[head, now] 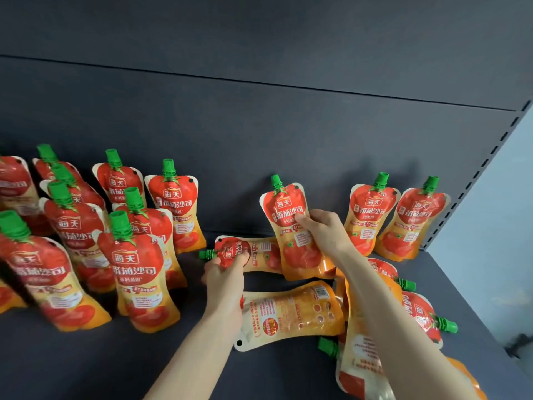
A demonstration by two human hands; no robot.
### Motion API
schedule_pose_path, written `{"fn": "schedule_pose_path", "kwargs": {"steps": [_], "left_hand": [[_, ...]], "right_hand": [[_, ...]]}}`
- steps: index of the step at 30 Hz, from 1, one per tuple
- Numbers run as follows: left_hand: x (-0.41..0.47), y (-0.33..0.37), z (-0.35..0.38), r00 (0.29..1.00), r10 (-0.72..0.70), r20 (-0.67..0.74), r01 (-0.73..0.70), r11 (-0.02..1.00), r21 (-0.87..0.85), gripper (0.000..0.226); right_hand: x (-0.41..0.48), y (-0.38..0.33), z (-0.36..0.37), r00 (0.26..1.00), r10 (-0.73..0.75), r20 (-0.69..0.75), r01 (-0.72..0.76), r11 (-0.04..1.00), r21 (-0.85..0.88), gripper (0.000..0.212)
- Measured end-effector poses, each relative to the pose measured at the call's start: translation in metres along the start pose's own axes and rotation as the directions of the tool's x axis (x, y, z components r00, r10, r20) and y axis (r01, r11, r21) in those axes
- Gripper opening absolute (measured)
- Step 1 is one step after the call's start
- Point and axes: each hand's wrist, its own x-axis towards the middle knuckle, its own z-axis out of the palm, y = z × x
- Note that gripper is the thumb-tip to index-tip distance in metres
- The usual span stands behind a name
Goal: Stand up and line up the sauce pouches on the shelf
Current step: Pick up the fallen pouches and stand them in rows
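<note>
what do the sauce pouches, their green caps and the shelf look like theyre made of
Sauce pouches: probably flexible laminated plastic film, glossy; they crease and catch glare. Green caps: likely rigid moulded plastic, ribbed. Shelf: seemingly dark painted metal, matte, with a slotted upright at the right.

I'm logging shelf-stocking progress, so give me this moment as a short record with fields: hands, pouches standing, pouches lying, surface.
left hand: left hand grips the lying red-and-orange sauce pouch with green cap near its spout
right hand: right hand holds the upright red-and-orange pouch at mid-shelf
standing: a cluster at left; two at right
lying: several flat at front right, one back-side up
surface: dark grey shelf
</note>
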Motion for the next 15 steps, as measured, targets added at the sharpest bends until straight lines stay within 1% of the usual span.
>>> {"fn": "schedule_pose_path", "kwargs": {"steps": [2,4,6,7,9,10,13,15], "left_hand": [[-0.001,0.004,0.004,0.997,-0.048,-0.055,0.046,0.998,-0.039,0.053],[-0.004,0.008,0.007,0.994,-0.092,-0.052,0.084,0.988,-0.129,0.051],[-0.006,0.012,0.009,0.992,-0.118,-0.055,0.107,0.979,-0.171,0.047],[-0.006,0.014,0.011,0.988,-0.144,-0.053,0.129,0.967,-0.218,0.046],[-0.007,0.019,0.013,0.974,-0.226,0.014,0.215,0.904,-0.369,0.051],[-0.007,0.021,0.014,0.968,-0.246,0.046,0.243,0.88,-0.407,0.052],[-0.005,0.024,0.017,0.954,-0.285,0.097,0.299,0.862,-0.408,0.044],[-0.001,0.027,0.018,0.94,-0.321,0.118,0.34,0.842,-0.419,0.046]], "right_hand": [[0.004,0.001,0.003,0.999,0.019,0.031,-0.016,0.996,-0.092,0.023],[0.007,0.001,0.006,0.996,0.042,0.077,-0.027,0.982,-0.186,0.029],[0.009,0.0,0.009,0.991,0.08,0.111,-0.05,0.969,-0.243,0.033],[0.009,-0.001,0.01,0.988,0.092,0.12,-0.057,0.962,-0.265,0.034],[0.009,-0.003,0.012,0.987,0.097,0.127,-0.056,0.954,-0.293,0.034],[0.008,-0.003,0.012,0.987,0.097,0.128,-0.054,0.952,-0.301,0.035],[0.005,-0.001,0.01,0.989,0.093,0.118,-0.054,0.953,-0.297,0.035],[0.005,0.001,0.008,0.988,0.1,0.119,-0.063,0.959,-0.276,0.033]]}}
